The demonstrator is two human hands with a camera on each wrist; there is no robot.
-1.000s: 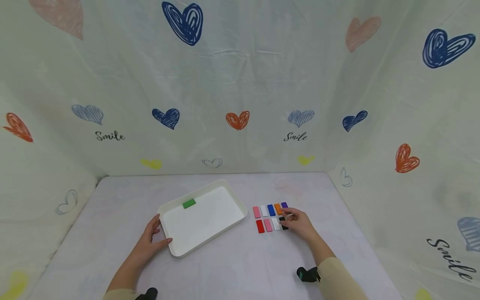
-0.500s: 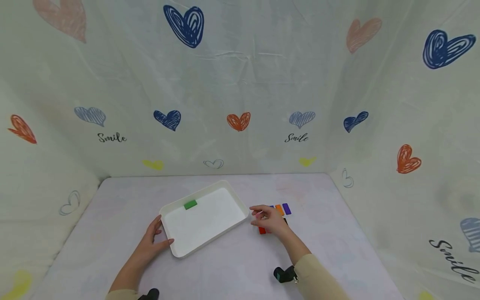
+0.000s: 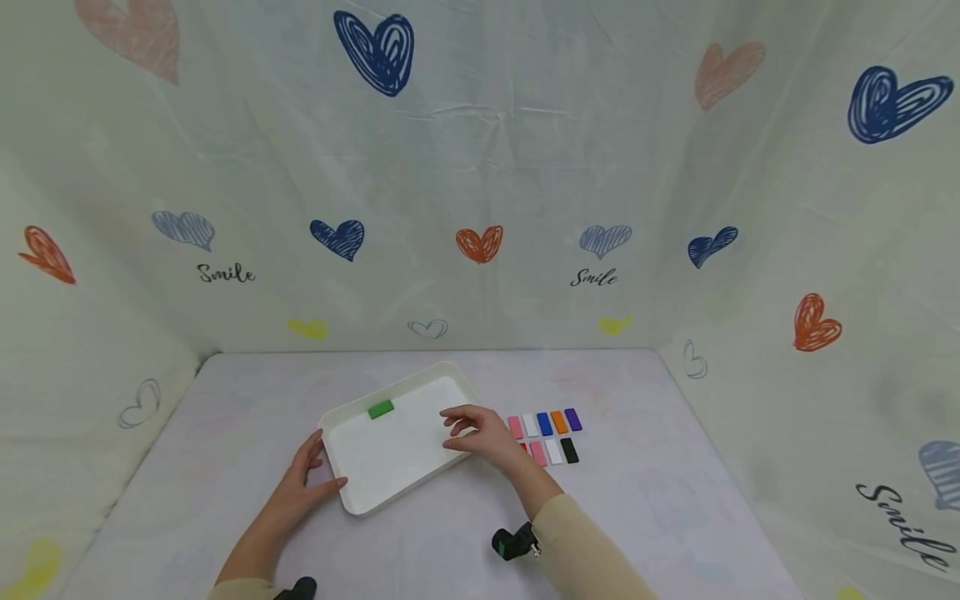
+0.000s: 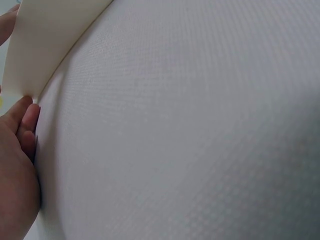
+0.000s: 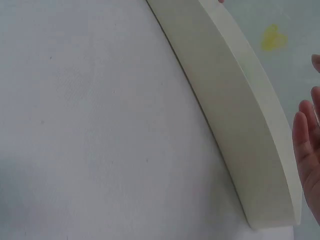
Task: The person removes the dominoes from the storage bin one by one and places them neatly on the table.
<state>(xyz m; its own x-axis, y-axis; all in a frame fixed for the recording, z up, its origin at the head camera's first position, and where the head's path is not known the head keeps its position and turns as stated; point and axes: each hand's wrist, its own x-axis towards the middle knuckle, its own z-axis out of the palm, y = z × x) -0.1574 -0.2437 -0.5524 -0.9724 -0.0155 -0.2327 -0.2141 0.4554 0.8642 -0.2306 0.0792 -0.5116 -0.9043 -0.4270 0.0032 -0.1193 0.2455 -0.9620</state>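
A shallow white tray (image 3: pixel 408 483) lies slanted on the table, with one green tile (image 3: pixel 381 409) inside by its far wall. My left hand (image 3: pixel 302 479) holds the tray's left end, thumb at the near corner and fingers at the far one. In the left wrist view, fingertips (image 4: pixel 25 102) rest against the foot of the tray wall. My right hand (image 3: pixel 483 433) is over the tray's right part, thumb and fingers bent toward each other. I cannot tell whether it holds a small tile. The right wrist view shows this hand (image 5: pixel 310 150) just past the tray's rim.
Right of the tray lie two rows of small tiles, among them a blue tile (image 3: pixel 544 424), an orange tile (image 3: pixel 559 422), a purple tile (image 3: pixel 573 419) and a black tile (image 3: pixel 569 451). A curtain (image 3: pixel 525 167) printed with hearts encloses the table's back and sides.
My right hand has moved left from the tiles' right end, across them, to above the tray. The left hand stays on the tray, and the visible tiles lie as before.
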